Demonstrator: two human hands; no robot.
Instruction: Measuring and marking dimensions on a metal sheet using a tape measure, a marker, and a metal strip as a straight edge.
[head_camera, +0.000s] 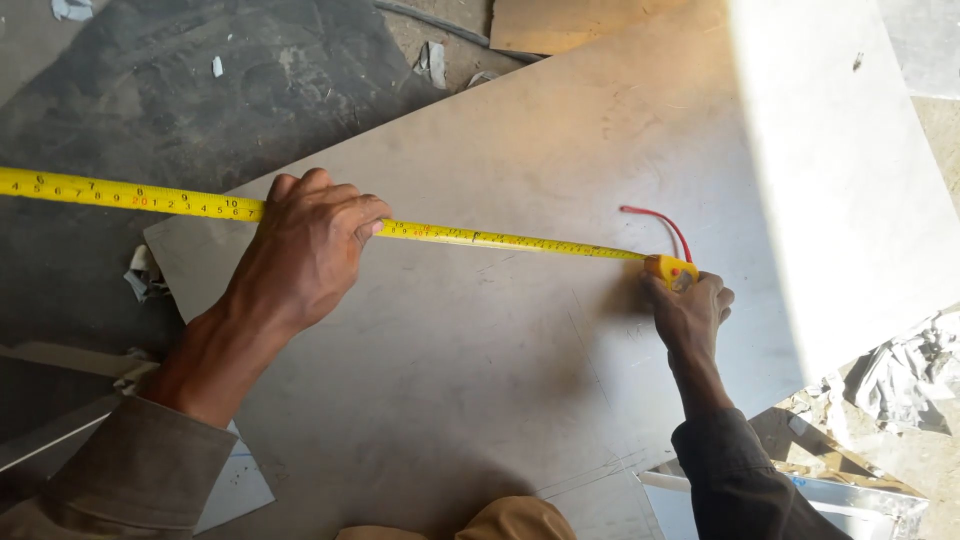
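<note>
Sheet (520, 360) of pale grey board lies flat on the dark floor (200, 90), filling the frame from 7 to 2 o'clock. Across it I stretch the yellow tape measure (500, 240), blade running 9 to 3 o'clock. My left hand (305, 245), fingers curled down, pins the blade to the sheet; my right hand (690, 310), at 3 o'clock, is closed round the yellow case (672, 270) with its red loop (655, 222). Good practice, I judge: blade taut, flat, square to the edge, no sag.
</note>
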